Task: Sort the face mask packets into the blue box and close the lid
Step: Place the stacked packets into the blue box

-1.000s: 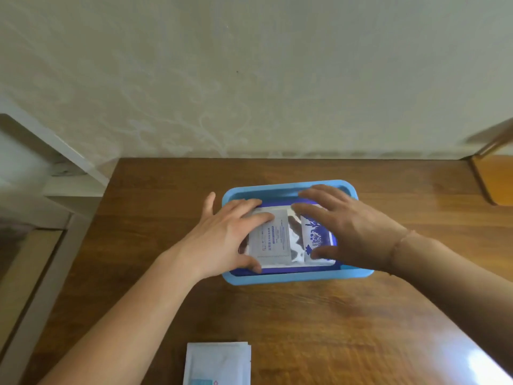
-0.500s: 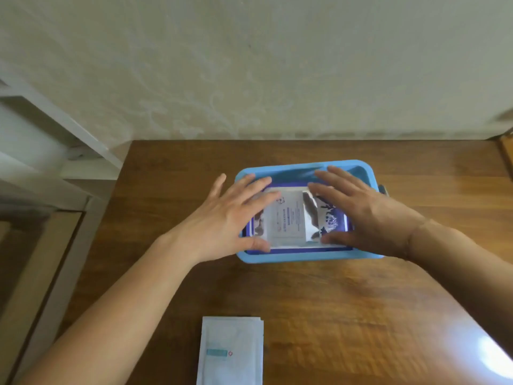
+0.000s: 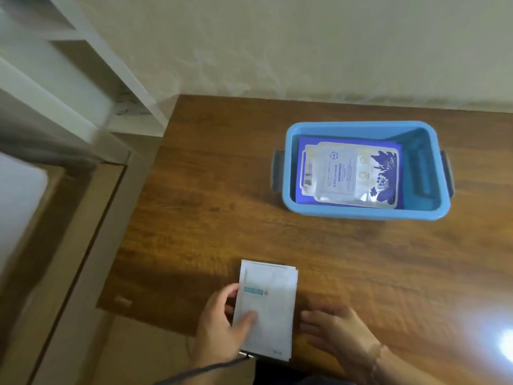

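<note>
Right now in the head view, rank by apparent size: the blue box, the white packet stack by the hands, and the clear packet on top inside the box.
1. blue box
2. white packet stack and clear packet look about alike; the stack lies nearer the camera, so I won't rank them.

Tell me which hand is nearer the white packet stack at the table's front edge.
Left. The left hand grips the white packet stack by its left edge; the right hand lies just right of it, apparently not touching.
</note>
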Demonstrator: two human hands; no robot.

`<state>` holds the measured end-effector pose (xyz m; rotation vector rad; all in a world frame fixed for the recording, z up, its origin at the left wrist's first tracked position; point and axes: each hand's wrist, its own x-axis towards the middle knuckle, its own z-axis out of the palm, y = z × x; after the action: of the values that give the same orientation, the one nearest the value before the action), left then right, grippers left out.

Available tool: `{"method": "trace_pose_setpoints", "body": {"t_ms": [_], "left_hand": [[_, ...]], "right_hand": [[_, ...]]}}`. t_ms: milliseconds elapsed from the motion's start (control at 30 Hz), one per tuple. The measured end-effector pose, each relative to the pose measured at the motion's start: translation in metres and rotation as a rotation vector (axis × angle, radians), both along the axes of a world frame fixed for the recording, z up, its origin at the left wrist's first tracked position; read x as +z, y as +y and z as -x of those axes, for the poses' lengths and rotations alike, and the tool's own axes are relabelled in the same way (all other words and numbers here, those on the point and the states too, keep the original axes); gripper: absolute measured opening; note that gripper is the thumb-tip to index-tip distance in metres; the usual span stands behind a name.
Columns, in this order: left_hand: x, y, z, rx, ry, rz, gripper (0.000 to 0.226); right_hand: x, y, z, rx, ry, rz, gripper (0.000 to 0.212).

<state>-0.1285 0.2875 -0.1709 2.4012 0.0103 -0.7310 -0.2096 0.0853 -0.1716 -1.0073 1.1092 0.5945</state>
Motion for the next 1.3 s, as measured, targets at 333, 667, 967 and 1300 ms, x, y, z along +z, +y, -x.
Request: {"method": "trace_pose_setpoints", "body": {"t_ms": [333,667,967,1300], "left_hand": [[-0.005,-0.008,0.007,-0.071,-0.006,0.115,0.069],[-0.011,-0.029,-0.023,-0.047,-0.195,0.625,0.078],[0.022,-0.085,-0.026,-0.260,0.138,0.572,0.015],[0.097,-0.165,-0.018,0.702,0.123,1.091,0.107]], "right_hand": [[-0.001,0.046,-0.016,0.253,-0.027,0.363,0.026],[0.001,-0.019,-0.005,0.325,-0.795,0.604,0.011],[-0.011,-0.053,-0.012,0.460,-0.891,0.656,0.025],[0.091,-0.053,-0.035,-0.549,-0.893,0.021,0.078]]}}
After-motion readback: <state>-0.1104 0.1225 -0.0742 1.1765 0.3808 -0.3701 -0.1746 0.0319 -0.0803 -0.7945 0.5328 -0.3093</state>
